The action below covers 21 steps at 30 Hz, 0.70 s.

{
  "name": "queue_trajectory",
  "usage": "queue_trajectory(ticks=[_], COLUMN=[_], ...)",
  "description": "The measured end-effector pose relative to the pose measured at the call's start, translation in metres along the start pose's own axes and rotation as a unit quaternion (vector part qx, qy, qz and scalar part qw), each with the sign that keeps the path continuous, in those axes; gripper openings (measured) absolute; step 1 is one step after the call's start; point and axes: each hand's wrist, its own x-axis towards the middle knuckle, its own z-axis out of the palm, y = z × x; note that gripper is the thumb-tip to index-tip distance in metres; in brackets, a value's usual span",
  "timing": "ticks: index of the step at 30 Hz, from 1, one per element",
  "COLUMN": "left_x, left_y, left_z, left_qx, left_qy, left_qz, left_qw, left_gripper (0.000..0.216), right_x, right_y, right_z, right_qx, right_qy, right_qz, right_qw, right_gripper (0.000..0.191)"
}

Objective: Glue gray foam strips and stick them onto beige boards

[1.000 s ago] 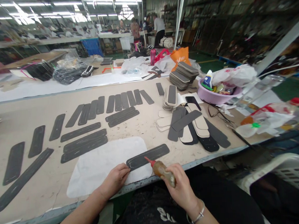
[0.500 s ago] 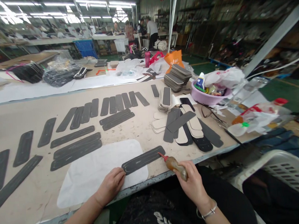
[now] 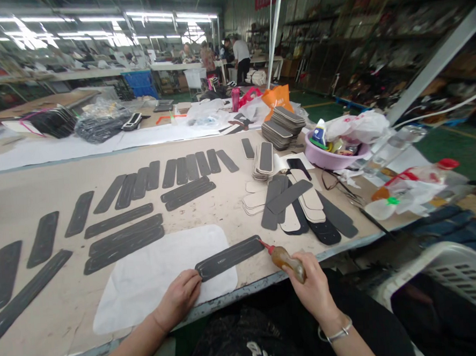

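Observation:
A long dark strip lies partly on a white sheet near the table's front edge. My left hand presses its fingertips, curled, on the strip's left end. My right hand is closed round a small amber squeeze bottle with a red nozzle. The nozzle tip touches the strip's right end.
Many dark strips lie in rows across the beige table. Piles of grey and cream pieces sit to the right, with a pink basin and plastic bags. A white crate stands at lower right. People work at far tables.
The bottle's nozzle has travelled along the strip from near its middle to its right end. My left hand stays on the strip's left end.

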Motion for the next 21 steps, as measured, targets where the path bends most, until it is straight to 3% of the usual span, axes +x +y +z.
queue_trajectory(ticks=[8,14,21], left_x=[0.000,0.002,0.011], left_y=[0.000,0.000,0.000], left_z=[-0.002,-0.015,-0.017], left_qx=[-0.002,-0.033,-0.027], left_qy=[-0.001,-0.061,-0.116], left_qz=[0.002,-0.011,-0.017], left_qw=[1.000,0.998,0.993], left_gripper=[0.018,0.022,0.023], right_x=[-0.026,-0.027,-0.019], right_y=[-0.027,-0.052,-0.034], right_z=[0.003,0.020,0.026], right_qx=[0.052,0.113,0.064], right_qy=[-0.013,-0.061,-0.013], right_qz=[0.024,0.019,0.027], right_qw=[0.998,0.992,0.997], right_gripper=[0.015,0.016,0.015])
